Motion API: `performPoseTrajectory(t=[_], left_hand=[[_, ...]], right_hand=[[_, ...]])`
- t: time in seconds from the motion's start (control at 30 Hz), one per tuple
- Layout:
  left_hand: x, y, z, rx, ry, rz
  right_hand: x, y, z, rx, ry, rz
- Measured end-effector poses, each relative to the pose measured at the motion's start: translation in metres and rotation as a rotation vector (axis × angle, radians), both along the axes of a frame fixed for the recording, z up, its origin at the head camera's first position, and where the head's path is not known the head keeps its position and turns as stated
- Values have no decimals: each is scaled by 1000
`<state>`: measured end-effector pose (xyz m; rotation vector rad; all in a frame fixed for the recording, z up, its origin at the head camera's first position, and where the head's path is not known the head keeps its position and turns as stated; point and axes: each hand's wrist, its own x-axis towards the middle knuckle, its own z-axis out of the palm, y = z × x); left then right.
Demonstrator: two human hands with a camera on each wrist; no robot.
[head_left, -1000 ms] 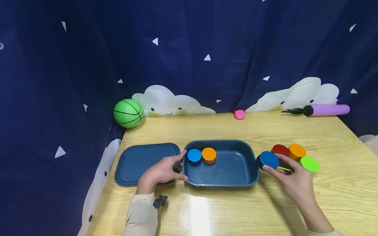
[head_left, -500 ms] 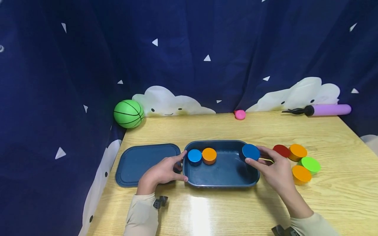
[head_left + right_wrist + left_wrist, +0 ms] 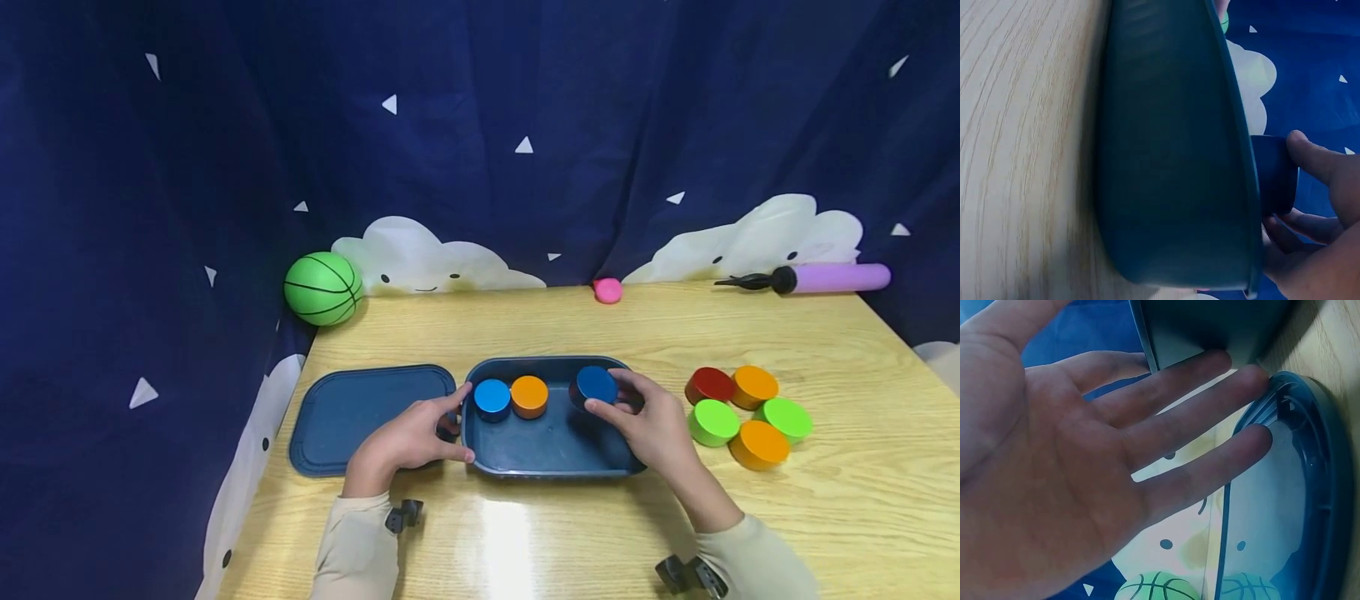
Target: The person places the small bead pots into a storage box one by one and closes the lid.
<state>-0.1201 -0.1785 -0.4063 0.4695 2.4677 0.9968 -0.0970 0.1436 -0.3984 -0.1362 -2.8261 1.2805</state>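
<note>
Head view: right hand (image 3: 651, 423) pinches dark blue cylinder (image 3: 597, 384) between thumb and fingers, over right part of blue container (image 3: 536, 450); right wrist view shows cylinder partly above rim. Left hand (image 3: 408, 437) grasps nothing, fingers extended, thumb and index finger at container's left end, near flat blue lid (image 3: 356, 412). Light blue cylinder (image 3: 492, 400) and orange cylinder (image 3: 529, 397) stand inside, at left. Five other cylinders (image 3: 759, 444) cluster right of container.
</note>
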Motion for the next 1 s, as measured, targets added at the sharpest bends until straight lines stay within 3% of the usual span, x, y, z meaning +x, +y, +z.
performPoseTrajectory(t=[0.47, 1.0], left_hand=[[0, -1, -1, 40, -7, -14], [0, -2, -1, 44, -8, -16]], right_hand=[[-13, -16, -14, 45, -41, 85], [-26, -28, -23, 132, -114, 92]])
